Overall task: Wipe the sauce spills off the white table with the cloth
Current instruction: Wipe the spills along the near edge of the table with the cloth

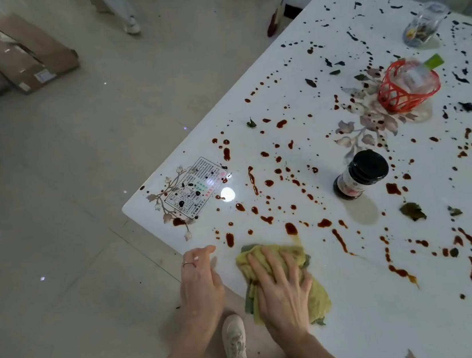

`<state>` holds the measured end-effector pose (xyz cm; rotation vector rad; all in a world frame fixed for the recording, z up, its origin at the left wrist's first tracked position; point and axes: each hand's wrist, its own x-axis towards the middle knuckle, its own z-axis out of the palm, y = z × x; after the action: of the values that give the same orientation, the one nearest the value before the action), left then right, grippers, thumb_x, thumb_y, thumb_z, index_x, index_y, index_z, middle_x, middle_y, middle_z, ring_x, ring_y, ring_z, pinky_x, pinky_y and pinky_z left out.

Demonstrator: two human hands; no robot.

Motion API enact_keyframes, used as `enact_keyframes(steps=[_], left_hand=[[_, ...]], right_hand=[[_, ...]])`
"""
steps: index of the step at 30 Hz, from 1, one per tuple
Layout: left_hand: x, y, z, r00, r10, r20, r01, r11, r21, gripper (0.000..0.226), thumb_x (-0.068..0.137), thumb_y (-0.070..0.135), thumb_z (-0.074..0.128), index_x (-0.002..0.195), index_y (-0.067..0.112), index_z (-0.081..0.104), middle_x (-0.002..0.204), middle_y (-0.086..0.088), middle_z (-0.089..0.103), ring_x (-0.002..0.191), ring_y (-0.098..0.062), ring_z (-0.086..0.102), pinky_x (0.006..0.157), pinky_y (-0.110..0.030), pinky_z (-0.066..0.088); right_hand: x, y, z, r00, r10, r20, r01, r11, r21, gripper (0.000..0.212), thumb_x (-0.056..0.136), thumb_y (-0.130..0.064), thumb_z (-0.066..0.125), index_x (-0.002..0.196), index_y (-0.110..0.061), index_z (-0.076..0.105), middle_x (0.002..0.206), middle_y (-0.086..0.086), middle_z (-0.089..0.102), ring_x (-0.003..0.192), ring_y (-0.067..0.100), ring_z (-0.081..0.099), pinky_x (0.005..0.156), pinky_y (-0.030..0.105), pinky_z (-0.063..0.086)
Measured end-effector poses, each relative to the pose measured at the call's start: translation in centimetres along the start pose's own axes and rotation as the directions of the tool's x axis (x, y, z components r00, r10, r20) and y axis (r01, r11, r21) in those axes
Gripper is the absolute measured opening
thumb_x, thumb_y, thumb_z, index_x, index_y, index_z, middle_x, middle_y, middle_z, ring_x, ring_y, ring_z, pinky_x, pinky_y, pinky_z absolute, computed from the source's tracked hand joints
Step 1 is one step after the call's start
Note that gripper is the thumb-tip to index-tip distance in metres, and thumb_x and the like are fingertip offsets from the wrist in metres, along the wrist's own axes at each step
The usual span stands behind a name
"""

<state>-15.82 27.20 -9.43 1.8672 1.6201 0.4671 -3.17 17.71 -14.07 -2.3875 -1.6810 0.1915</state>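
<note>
A white table (368, 326) is spattered with several red-brown sauce spills (253, 179) and dark drops across most of its top. A crumpled yellow-green cloth (319, 297) lies near the table's front-left edge. My right hand (279, 287) presses flat on the cloth, fingers spread and pointing toward the spills. My left hand (200, 282) rests at the table's edge just left of the cloth, fingers loosely bent, holding nothing. A ring sits on one of its fingers.
A dark-lidded jar (360, 176) stands mid-table. A red mesh basket (405, 87) with a bottle and a clear container (424, 23) stand farther back. Leaf scraps (413, 211) lie about. A cardboard box (29, 53) is on the tiled floor; a person's legs (122, 7) stand beyond.
</note>
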Motion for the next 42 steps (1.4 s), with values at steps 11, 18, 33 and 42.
enact_keyframes(steps=[11, 18, 33, 42], left_hand=[[1.1, -1.0, -1.7, 0.998, -0.012, -0.066, 0.01, 1.0, -0.025, 0.031, 0.085, -0.004, 0.051, 0.109, 0.013, 0.059, 0.111, -0.002, 0.047, 0.088, -0.02, 0.055, 0.075, -0.033, 0.051], [1.6, -0.9, -1.3, 0.999, -0.02, -0.035, 0.02, 1.0, -0.013, 0.034, 0.086, -0.006, 0.053, 0.112, 0.014, 0.059, 0.114, -0.004, 0.048, 0.091, -0.018, 0.056, 0.077, -0.026, 0.052], [2.0, -0.4, -0.6, 1.0, 0.005, -0.001, -0.005, 1.0, -0.02, 0.035, 0.085, -0.006, 0.053, 0.112, 0.015, 0.059, 0.117, -0.005, 0.048, 0.097, -0.02, 0.056, 0.082, -0.03, 0.052], [1.3, 0.6, 0.1, 0.998, 0.047, 0.042, -0.047, 0.999, -0.001, 0.037, 0.084, -0.006, 0.054, 0.113, 0.016, 0.059, 0.118, -0.003, 0.047, 0.092, -0.014, 0.055, 0.077, -0.022, 0.049]], right_hand=[[7.5, -4.5, 1.2, 0.971, -0.234, 0.04, 0.235, 0.972, -0.018, 0.042, 0.094, -0.048, 0.036, 0.133, -0.044, 0.052, 0.142, -0.005, 0.053, 0.131, 0.029, 0.044, 0.096, 0.063, 0.044], [5.7, -2.7, 1.1, 0.999, -0.001, -0.034, 0.0, 0.999, -0.032, 0.049, 0.09, -0.039, 0.044, 0.138, -0.037, 0.052, 0.146, -0.002, 0.048, 0.132, 0.032, 0.041, 0.096, 0.06, 0.039], [2.3, -2.1, 1.2, 0.992, -0.122, -0.038, 0.117, 0.988, -0.1, 0.048, 0.086, -0.041, 0.048, 0.133, -0.041, 0.053, 0.143, -0.003, 0.049, 0.128, 0.031, 0.043, 0.096, 0.054, 0.034], [4.6, -1.9, 0.4, 0.996, 0.075, -0.05, -0.077, 0.996, -0.041, 0.046, 0.089, -0.037, 0.047, 0.134, -0.037, 0.053, 0.144, 0.0, 0.048, 0.13, 0.032, 0.044, 0.097, 0.058, 0.039]])
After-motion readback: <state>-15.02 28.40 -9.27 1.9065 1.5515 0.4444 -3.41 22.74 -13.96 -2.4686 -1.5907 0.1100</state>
